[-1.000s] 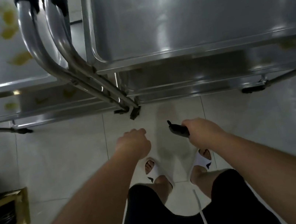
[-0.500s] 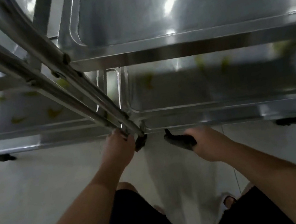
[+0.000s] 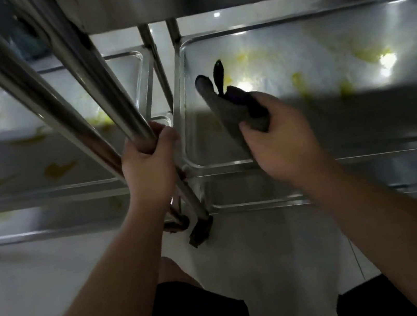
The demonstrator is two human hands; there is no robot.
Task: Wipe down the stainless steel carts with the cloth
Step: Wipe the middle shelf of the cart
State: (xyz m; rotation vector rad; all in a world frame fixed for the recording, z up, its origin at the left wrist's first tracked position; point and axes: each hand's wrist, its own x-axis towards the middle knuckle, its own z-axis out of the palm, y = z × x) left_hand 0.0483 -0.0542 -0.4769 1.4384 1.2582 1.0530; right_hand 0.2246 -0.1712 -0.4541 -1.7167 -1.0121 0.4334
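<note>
Two stainless steel carts stand side by side on the pale tiled floor (image 3: 43,279). The right cart's lower shelf (image 3: 331,111) is a glossy, rounded-corner tray smeared with yellow residue (image 3: 371,53); the left cart's shelf (image 3: 24,159) carries similar streaks. The left hand (image 3: 148,164) wraps its grip fully round a smooth slanted tube (image 3: 98,93); on wheels, the cart could roll if pulled. The right hand (image 3: 278,141) clenches a limp grey cloth (image 3: 232,107) over the right shelf's near corner. Loosely bunched, it may smear rather than lift the stains.
</note>
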